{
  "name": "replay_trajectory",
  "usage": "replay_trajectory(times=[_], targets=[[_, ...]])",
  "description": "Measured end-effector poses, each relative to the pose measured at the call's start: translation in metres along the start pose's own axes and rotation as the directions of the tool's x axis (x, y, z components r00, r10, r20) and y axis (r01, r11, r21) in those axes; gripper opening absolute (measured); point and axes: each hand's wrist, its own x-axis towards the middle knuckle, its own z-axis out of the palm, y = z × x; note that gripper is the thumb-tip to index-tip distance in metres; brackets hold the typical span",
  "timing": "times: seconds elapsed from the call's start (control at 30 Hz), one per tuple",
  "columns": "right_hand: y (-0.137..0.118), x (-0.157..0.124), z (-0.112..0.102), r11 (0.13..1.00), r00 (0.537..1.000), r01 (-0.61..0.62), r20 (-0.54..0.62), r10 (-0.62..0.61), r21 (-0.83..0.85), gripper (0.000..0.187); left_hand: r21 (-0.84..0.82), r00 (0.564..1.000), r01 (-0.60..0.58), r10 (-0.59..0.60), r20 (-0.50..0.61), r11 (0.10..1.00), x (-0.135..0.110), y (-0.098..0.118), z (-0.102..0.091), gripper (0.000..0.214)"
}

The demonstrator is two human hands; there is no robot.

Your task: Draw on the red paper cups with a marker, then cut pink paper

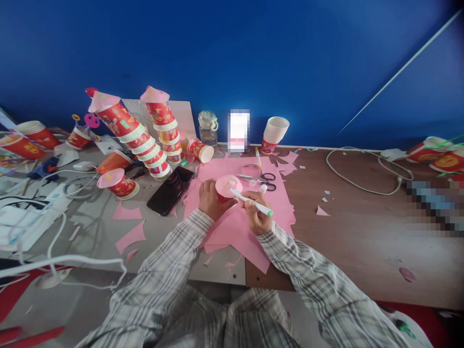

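Observation:
My left hand [211, 200] is wrapped round a red paper cup [223, 198] topped with a shallow pink paper cone [234, 182]. Between the fingers of my right hand [258, 215] is a white marker [258, 205] with a green end. Its tip meets the pink cone, as far as I can see. Both hands are over pink paper sheets [232, 237] spread on the table. Just beyond my right hand lie black-handled scissors [267, 178] and a small white cap [263, 188]. A yellow-and-white marker [258, 157] rests farther back.
Two leaning cup towers [141, 140] [166, 125] with pink cone tops stand back left. A black phone [170, 191] lies left of the paper. Behind are a glass jar [208, 130] and stacked cups [275, 133]. White cables [54, 232] cross the left side; paper scraps are scattered about.

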Motion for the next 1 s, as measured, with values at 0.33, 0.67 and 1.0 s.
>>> replay_trajectory(times=[0.33,0.67,1.0], targets=[[-0.0016,0.0003,0.0013,1.000,1.000,0.016,0.022,-0.015,-0.017,0.029,0.010,1.000,0.016,-0.016,0.009,1.000,-0.0002,0.0009,-0.0002,0.071],[0.0008,0.0007,0.0017,1.000,1.000,0.012,0.027,-0.012,-0.004,0.028,0.013,1.000,0.005,-0.005,0.004,1.000,0.0003,0.0017,-0.0002,0.070],[-0.0008,0.0010,0.0009,1.000,1.000,-0.009,0.013,0.009,0.030,0.027,0.002,1.000,0.012,-0.012,0.002,1.000,0.0006,0.0026,-0.0006,0.071]])
